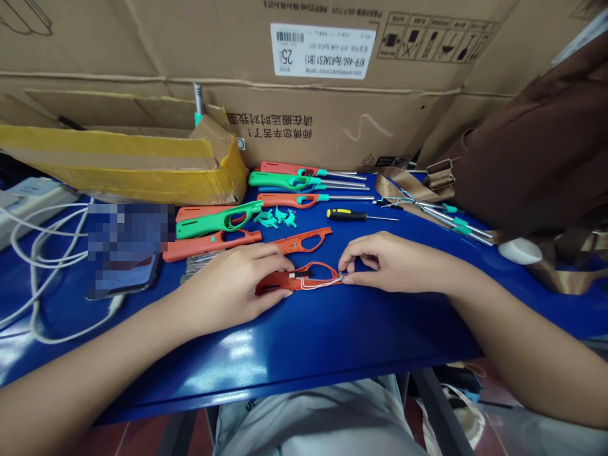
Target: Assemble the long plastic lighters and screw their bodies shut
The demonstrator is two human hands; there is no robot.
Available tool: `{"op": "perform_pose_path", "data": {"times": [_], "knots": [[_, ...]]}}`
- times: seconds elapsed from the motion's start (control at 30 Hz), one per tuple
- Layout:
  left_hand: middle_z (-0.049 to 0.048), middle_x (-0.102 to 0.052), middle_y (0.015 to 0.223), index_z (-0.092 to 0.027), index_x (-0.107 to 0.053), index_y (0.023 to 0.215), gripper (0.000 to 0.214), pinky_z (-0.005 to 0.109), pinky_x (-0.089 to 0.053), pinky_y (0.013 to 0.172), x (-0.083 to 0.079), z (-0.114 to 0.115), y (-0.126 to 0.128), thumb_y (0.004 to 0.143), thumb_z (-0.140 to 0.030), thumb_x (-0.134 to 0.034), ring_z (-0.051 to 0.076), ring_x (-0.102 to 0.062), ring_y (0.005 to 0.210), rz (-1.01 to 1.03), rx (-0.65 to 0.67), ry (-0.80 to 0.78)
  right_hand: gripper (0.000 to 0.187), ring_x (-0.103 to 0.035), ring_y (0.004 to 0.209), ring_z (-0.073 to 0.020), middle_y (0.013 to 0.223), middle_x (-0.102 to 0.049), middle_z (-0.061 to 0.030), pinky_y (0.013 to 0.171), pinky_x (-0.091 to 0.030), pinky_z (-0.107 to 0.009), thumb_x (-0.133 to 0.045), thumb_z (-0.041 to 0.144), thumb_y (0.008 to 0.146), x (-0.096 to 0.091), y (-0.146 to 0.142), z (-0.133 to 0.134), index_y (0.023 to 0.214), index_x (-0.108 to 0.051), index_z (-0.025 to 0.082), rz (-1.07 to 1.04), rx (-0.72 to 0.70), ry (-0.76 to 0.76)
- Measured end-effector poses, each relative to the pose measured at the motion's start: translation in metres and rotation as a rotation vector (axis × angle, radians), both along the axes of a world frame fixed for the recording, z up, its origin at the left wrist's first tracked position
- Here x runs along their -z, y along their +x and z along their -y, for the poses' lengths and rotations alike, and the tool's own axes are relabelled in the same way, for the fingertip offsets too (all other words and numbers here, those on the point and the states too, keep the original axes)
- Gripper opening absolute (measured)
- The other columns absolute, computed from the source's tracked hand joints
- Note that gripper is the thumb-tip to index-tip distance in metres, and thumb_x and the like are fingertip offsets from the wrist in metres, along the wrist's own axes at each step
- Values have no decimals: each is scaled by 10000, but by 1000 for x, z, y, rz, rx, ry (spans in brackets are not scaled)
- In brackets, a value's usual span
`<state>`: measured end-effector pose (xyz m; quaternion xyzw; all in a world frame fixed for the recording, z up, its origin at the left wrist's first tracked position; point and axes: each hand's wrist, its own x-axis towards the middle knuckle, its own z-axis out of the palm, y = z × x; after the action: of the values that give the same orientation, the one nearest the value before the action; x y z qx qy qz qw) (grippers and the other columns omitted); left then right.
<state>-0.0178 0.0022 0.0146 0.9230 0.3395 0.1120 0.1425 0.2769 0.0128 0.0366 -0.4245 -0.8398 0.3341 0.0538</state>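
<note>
An orange-red lighter shell half (pixel 275 282) lies on the blue table with its inside facing up. My left hand (pixel 232 285) is closed around its handle end, thumb on the near side and fingers on the far side. Inside the shell sit a small white-and-black part (pixel 299 275) and thin white wires (pixel 316 286) running along the trigger loop. At the shell's narrow front end, my right hand (pixel 399 263) pinches the wires between thumb and forefinger; their tips are hidden. Just behind lies another orange-red shell half (pixel 285 245), partly covered by my left hand.
Behind are assembled long-nosed lighters (pixel 285 182), teal triggers (pixel 278 218), a yellow-black screwdriver (pixel 335 215) and metal tubes (pixel 456 221). A green lighter body (pixel 204 223), phone (pixel 128 278) and white cable (pixel 35 285) lie left. Cardboard boxes (pixel 190 177) and a brown bag (pixel 527 139) stand behind.
</note>
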Motion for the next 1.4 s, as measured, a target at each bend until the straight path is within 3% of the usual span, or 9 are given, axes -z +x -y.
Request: {"op": "perform_pose_path", "data": {"times": [0.13, 0.43, 0.6, 0.77, 1.07, 1.23, 1.4], "knots": [[68, -726, 1085, -202, -712, 1146, 203, 355, -557, 854, 1, 0, -2, 978, -266, -619, 232, -698, 965, 10, 35, 64, 93, -651, 835, -149, 940, -755, -18, 728, -450, -264, -652, 184, 909, -2, 1, 0, 935, -741, 190, 17, -51, 8], [72, -718, 1080, -184, -690, 1135, 187, 368, -535, 849, 0, -1, -3, 1032, -261, -554, 237, -685, 971, -11, 86, 230, 98, -597, 860, -169, 994, -706, -18, 749, -422, -289, -622, 271, 946, 1, 0, 7, 987, -684, 209, 97, -39, 34], [67, -717, 1055, -176, -676, 1119, 186, 374, -532, 827, 4, -3, -4, 1039, -211, -512, 239, -686, 935, -6, 119, 306, 69, -581, 854, -160, 988, -666, -12, 740, -416, -277, -633, 205, 914, 5, -1, 8, 979, -654, 209, 72, -79, 58], [48, -729, 1002, -183, -689, 1093, 194, 359, -533, 798, 6, -8, -7, 1042, -213, -504, 225, -692, 886, -4, 113, 267, 24, -574, 869, -175, 961, -631, -23, 725, -398, -287, -620, 226, 966, 7, -4, 7, 958, -622, 203, 93, -147, 218], [33, -745, 1021, -203, -708, 1068, 213, 327, -540, 819, 6, -10, -8, 1058, -287, -513, 199, -711, 898, 36, 124, 120, 196, -555, 830, -202, 867, -624, -46, 737, -389, -328, -521, 270, 1037, 12, -7, 7, 901, -624, 173, 151, -307, 496], [19, -749, 1073, -221, -693, 1170, 216, 284, -547, 788, 6, -5, -8, 1044, -317, -546, 176, -720, 912, 47, 118, 28, 215, -575, 819, -195, 840, -641, -37, 732, -384, -322, -513, 258, 1030, 8, -4, 6, 865, -629, 185, 157, -317, 460], [59, -703, 1199, -223, -678, 1242, 272, 356, -565, 857, 5, -3, -6, 1023, -294, -534, 238, -698, 1032, -59, 115, 109, 128, -576, 797, -169, 832, -649, 4, 688, -362, -298, -628, 258, 965, 0, 3, 2, 847, -617, 210, 186, -230, 402]]}}
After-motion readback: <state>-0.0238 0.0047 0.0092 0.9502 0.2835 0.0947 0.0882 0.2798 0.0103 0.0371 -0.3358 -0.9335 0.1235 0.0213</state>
